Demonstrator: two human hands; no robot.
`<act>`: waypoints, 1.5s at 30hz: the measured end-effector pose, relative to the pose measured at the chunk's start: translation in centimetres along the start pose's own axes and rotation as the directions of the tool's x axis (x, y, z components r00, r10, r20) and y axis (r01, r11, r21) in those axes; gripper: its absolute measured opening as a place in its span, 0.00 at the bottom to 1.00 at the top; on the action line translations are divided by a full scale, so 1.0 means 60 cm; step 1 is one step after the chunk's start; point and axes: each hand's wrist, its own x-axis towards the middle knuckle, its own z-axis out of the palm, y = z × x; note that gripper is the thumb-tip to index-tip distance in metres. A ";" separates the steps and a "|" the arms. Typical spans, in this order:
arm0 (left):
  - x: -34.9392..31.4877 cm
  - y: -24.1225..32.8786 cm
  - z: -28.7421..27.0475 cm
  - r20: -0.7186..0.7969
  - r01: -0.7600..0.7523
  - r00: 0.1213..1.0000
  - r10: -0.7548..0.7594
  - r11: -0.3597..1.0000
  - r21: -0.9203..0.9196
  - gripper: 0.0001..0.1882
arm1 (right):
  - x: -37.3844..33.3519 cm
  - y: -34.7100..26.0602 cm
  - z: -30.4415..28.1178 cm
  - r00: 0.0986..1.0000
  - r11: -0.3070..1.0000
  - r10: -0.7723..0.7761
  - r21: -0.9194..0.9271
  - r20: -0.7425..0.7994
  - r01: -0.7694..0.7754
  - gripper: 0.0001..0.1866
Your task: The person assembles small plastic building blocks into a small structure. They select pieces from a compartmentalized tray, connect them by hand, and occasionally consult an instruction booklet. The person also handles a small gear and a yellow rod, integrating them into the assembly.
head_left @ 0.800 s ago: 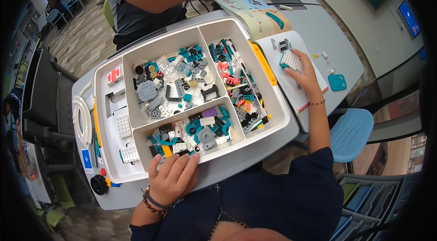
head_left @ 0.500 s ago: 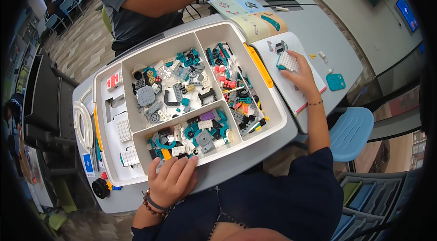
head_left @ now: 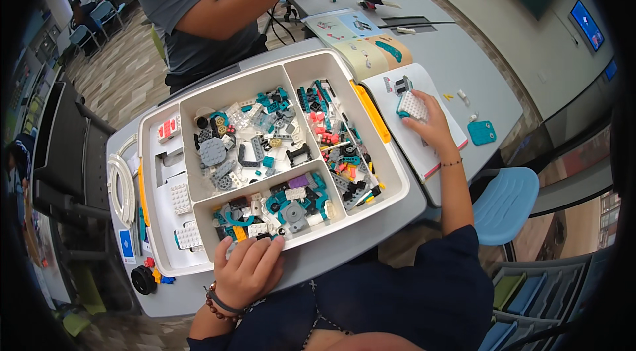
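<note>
My right hand (head_left: 434, 129) holds a white studded block (head_left: 415, 107) with a teal edge between thumb and fingers, above the open instruction booklet (head_left: 424, 145). A printed drawing of grey parts shows on the page just beyond the block. My left hand (head_left: 248, 268) rests its spread fingers on the near rim of a white sorting tray (head_left: 377, 208), gripping no loose piece. Inside the tray's compartments lie mixed building bricks: a grey round plate (head_left: 212, 151), a purple brick (head_left: 298, 181), teal curved pieces and white studded plates (head_left: 180, 198).
A teal plate (head_left: 481, 132) and small white and yellow pieces lie right of the booklet. White curved tubes (head_left: 120, 182) and a black wheel (head_left: 144, 279) sit left of the tray. Across the table is another person (head_left: 212, 16). A blue chair (head_left: 507, 205) stands at right.
The person across has lifted a hand off the far table. My right hand still holds the block over the booklet, and my left stays on the rim; the view has shifted slightly.
</note>
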 end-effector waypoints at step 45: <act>-0.007 -0.007 0.008 -0.004 -0.027 1.000 0.027 0.999 0.046 0.18 | 0.002 -0.005 0.001 0.999 0.999 0.043 0.018 0.025 -0.043 0.34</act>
